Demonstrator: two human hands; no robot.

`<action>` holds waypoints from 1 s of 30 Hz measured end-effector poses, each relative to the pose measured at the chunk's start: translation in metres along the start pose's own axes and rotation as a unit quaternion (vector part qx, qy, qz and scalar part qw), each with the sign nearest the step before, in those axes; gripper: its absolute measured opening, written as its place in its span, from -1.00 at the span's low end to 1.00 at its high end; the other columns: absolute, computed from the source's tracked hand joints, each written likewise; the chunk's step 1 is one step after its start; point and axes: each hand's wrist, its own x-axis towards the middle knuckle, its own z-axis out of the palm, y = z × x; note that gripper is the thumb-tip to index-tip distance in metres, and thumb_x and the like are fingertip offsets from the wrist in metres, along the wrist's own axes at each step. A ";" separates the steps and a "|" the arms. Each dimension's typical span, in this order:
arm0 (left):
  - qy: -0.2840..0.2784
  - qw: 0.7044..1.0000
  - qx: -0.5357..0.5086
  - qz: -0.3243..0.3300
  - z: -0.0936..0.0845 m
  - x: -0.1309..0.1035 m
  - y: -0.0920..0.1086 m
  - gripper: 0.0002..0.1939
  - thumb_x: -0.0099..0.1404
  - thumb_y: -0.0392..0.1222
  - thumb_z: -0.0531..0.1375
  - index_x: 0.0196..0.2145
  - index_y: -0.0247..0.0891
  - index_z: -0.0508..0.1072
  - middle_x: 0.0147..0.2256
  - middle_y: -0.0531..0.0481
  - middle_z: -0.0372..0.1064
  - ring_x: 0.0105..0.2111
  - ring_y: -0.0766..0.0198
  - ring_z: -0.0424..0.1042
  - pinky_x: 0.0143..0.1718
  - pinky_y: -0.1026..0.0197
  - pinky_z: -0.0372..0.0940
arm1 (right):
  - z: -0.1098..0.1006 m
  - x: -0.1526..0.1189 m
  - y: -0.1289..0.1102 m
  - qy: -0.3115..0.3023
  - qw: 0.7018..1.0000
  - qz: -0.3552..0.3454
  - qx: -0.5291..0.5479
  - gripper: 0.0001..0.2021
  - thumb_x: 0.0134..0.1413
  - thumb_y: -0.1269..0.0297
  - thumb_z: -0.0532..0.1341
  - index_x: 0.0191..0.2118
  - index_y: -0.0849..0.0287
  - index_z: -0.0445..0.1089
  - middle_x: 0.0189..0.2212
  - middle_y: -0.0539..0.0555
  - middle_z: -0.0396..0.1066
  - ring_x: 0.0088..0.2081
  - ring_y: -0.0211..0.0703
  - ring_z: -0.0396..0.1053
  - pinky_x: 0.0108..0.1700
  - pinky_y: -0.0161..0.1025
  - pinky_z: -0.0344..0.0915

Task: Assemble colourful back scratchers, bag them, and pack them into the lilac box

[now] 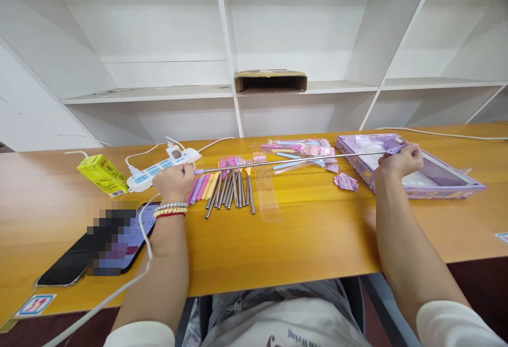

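Observation:
A long thin metal rod [293,162] stretches level across the view above the table. My left hand [173,182] is closed round its purple handle at the left end. At the right end, my right hand [401,161] grips a purple piece, over the open purple box [440,192]. Beneath the rod lie several metal tubes with coloured fork- or hand-shaped heads [234,185]. Pink, purple and yellow handles [204,187] lie beside them, near my left hand. An empty clear plastic sleeve [267,193] is to their right.
Wrapped colourful pieces [299,148] and a crumpled purple wrapper [345,181] lie farther back. On the left are a power strip [162,167], a yellow drink carton [102,175] and phones [71,257]. A cable crosses my left forearm. A cardboard box [271,81] sits on the shelf.

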 end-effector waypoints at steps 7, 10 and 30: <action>-0.048 0.991 0.086 0.090 0.002 -0.044 0.087 -0.40 0.27 0.01 -0.22 -0.46 -0.34 0.53 -0.48 -0.26 0.42 -0.40 0.03 0.41 -0.42 0.14 0.13 | 0.018 -0.120 0.011 -0.337 0.940 -0.025 -0.054 -0.77 0.00 0.12 0.16 -0.41 0.20 0.28 -0.71 -0.10 0.20 -0.68 -0.36 0.17 -0.64 -0.41 0.09; -0.068 0.988 0.072 0.115 0.004 -0.067 0.114 -0.36 0.30 0.01 -0.25 -0.48 -0.36 0.53 -0.51 -0.27 0.42 -0.42 0.01 0.42 -0.41 0.11 0.17 | 0.012 -0.179 0.011 -0.523 0.850 0.013 -0.065 -0.73 0.03 0.03 0.13 -0.38 0.17 0.25 -0.75 -0.11 0.22 -0.71 -0.36 0.15 -0.64 -0.41 0.09; -0.051 0.994 0.076 0.056 0.006 -0.028 0.062 -0.43 0.26 0.03 -0.19 -0.44 -0.31 0.53 -0.45 -0.22 0.43 -0.38 0.05 0.39 -0.45 0.17 0.11 | 0.022 -0.097 0.022 -0.276 0.959 0.056 -0.012 -0.65 -0.10 -0.01 0.22 -0.35 0.22 0.31 -0.72 -0.14 0.15 -0.74 -0.42 0.07 -0.73 -0.44 0.00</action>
